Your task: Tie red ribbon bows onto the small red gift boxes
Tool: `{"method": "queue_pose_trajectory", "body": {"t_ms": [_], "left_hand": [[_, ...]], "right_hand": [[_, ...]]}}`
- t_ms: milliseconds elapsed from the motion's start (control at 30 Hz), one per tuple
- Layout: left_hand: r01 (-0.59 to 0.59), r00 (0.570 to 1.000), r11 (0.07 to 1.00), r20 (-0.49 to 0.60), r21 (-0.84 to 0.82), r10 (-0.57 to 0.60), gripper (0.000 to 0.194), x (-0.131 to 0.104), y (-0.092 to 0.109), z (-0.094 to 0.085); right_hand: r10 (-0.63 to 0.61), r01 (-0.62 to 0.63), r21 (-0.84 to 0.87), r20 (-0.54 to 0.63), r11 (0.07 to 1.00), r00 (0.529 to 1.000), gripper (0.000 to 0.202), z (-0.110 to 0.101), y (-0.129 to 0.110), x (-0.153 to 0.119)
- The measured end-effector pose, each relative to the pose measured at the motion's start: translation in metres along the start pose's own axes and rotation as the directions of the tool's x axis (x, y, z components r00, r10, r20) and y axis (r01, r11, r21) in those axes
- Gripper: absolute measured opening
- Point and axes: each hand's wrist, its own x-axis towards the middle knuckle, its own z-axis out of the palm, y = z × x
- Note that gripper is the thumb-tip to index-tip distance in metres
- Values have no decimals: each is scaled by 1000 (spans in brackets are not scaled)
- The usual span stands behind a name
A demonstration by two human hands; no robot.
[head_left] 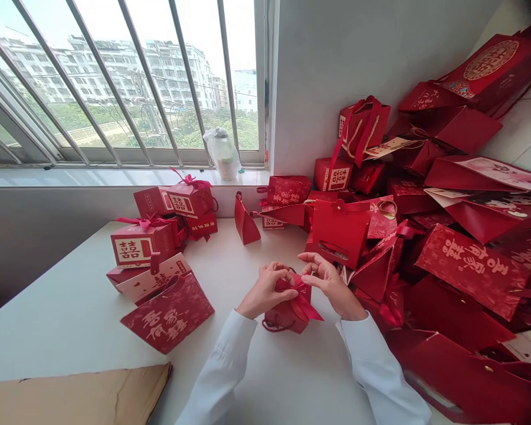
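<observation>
A small red gift box [287, 316] with a rope handle stands on the white table [230, 265] in front of me. Across its top lies a bright red ribbon [307, 308], one tail hanging over the right side. My left hand [272, 289] pinches the ribbon between thumb and fingers at the box's top. On the other side, my right hand [330, 283] has thumb and index finger closed on the ribbon near its middle, the other fingers raised. The exact shape of the knot is hidden by my fingers.
A large heap of red gift boxes [469, 265] fills the right side. Several boxes with bows [144, 242] stand at the left, near a red bag-shaped box [170, 313]. Cardboard [75, 395] lies front left. A plastic-wrapped cup [223, 156] stands on the windowsill.
</observation>
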Motion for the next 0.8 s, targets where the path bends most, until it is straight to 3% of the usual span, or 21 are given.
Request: {"method": "queue_pose_trajectory", "body": {"t_ms": [100, 233, 500, 800], "left_hand": [[19, 1000, 1000, -17, -23, -19, 25, 0, 0, -1], [16, 999, 1000, -43, -13, -17, 21, 0, 2, 1], [-46, 993, 999, 109, -21, 48, 19, -3, 5, -5], [-49, 990, 999, 132, 20, 46, 16, -4, 7, -6]], "right_hand": [[-8, 13, -119, 41, 993, 999, 37, -1, -3, -1], [-20, 30, -198, 54, 980, 998, 36, 0, -5, 0], [-14, 12, 20, 95, 1000, 995, 43, 8, 0, -2], [-23, 12, 124, 94, 992, 995, 40, 6, 8, -3]]}}
